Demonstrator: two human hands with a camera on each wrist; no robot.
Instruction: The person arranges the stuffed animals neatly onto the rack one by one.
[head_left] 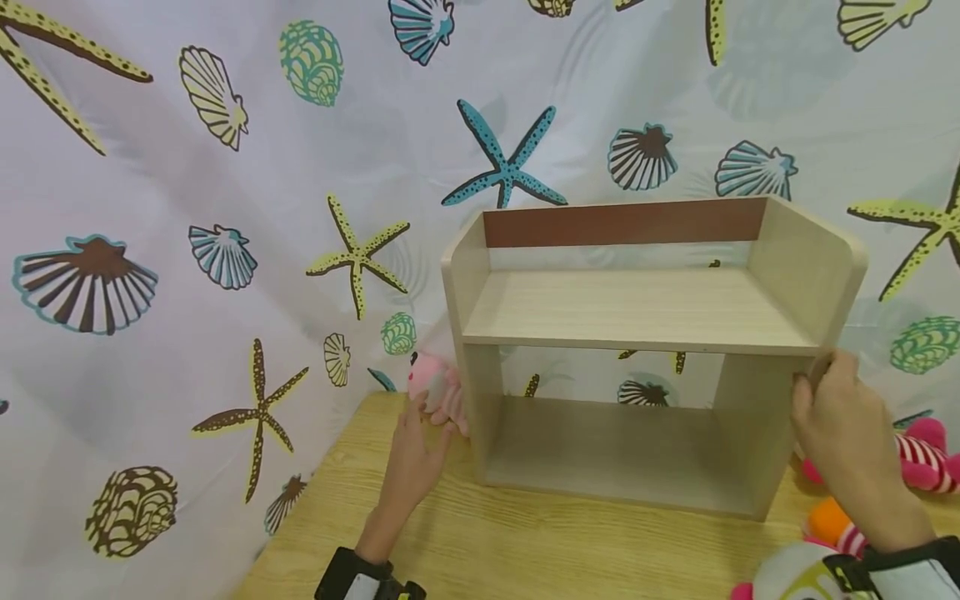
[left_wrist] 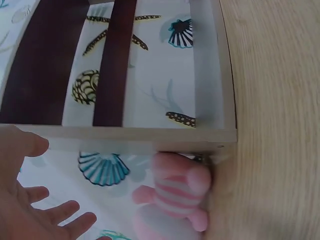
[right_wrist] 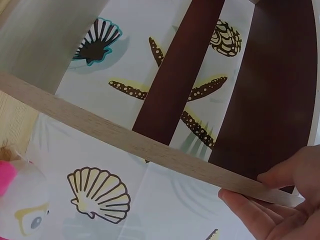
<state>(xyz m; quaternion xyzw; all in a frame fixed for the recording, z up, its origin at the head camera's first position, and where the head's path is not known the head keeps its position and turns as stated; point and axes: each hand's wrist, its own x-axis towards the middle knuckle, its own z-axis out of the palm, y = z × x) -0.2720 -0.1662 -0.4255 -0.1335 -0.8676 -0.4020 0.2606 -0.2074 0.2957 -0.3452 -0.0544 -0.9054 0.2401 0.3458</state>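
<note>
Head cam has a pale wooden shelf unit (head_left: pixel 622 304) upright on the wood-grain table (head_left: pixel 585 533), straight ahead of the person. Right hand (head_left: pixel 855 442) is pinching the front edge of its right side, thumb inside, fingers outside. Left hand (head_left: pixel 412 467) is spread loosely by the left side, gripping nothing; can't tell if it's touching the pink plush (head_left: pixel 435 375) there.

My take: for steadying or nudging this thing, I'd get the left on its panel at matching height, push evenly so it doesn't twist, and watch that plush tucked right beside it. More plushies, a striped toy (head_left: pixel 926 458) and a white one (head_left: pixel 787 575), sit near the right arm.

Brands? No readable writing anywhere, just shells and starfish on the backdrop (head_left: pixel 285 192).
</note>
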